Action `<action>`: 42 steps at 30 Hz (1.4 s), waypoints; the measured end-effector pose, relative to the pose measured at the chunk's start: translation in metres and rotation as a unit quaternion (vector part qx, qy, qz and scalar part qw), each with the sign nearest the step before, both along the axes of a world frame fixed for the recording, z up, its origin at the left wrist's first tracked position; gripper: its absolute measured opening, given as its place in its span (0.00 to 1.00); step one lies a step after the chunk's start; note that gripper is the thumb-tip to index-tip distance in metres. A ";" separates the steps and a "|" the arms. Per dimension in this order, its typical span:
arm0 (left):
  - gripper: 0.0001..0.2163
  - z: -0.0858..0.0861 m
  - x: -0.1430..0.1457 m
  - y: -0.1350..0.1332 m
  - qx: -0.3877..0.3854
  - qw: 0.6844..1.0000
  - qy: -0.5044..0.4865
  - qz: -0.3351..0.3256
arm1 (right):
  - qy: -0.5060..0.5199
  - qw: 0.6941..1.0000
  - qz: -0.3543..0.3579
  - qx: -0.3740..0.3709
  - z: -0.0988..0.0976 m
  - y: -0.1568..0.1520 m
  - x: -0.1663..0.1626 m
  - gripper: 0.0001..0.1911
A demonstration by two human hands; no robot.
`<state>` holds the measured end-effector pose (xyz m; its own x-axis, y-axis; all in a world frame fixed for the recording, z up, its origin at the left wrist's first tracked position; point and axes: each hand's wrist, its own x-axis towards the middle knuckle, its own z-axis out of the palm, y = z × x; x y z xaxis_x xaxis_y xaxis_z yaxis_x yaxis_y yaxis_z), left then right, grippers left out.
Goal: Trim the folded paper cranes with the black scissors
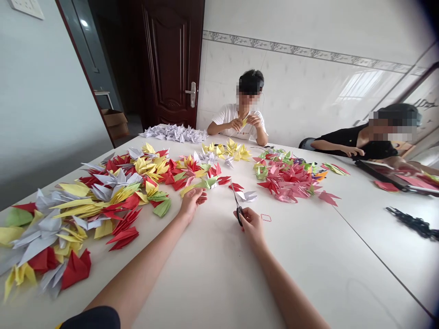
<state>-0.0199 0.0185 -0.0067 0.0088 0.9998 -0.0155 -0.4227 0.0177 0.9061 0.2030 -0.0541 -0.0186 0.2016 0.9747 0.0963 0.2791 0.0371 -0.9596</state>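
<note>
My right hand (251,223) is closed round the handles of a pair of scissors (236,201), blades pointing away toward a white folded paper piece (247,196). My left hand (193,201) rests on the white table (219,269) with fingers curled, touching a light green folded piece (202,184) at the edge of the pile. A small red rubber band (265,217) lies just right of my right hand.
Heaps of folded paper in red, yellow, white and green (103,196) cover the left side; a pink and red heap (291,180) lies to the right. One person (242,119) folds paper across the table; another in black (363,141) sits right. A black cord (413,223) lies near the right edge.
</note>
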 end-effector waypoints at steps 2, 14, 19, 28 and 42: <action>0.18 0.000 0.002 -0.002 0.016 0.999 0.031 -0.002 | -0.002 1.000 -0.001 -0.005 0.000 0.000 0.001 0.25; 0.06 0.001 0.001 -0.010 0.215 0.907 0.309 0.189 | -0.018 1.000 0.002 -0.017 0.006 -0.002 -0.001 0.22; 0.08 0.001 0.000 -0.010 0.217 0.891 0.332 0.223 | -0.015 1.000 0.006 -0.007 0.001 -0.001 0.000 0.26; 0.11 0.001 -0.001 -0.011 0.213 0.863 0.380 0.256 | -0.023 1.000 0.008 -0.007 -0.002 0.001 0.001 0.28; 0.20 -0.012 -0.003 -0.001 0.193 0.870 0.378 0.250 | -0.037 0.999 0.013 0.009 -0.004 0.001 0.001 0.28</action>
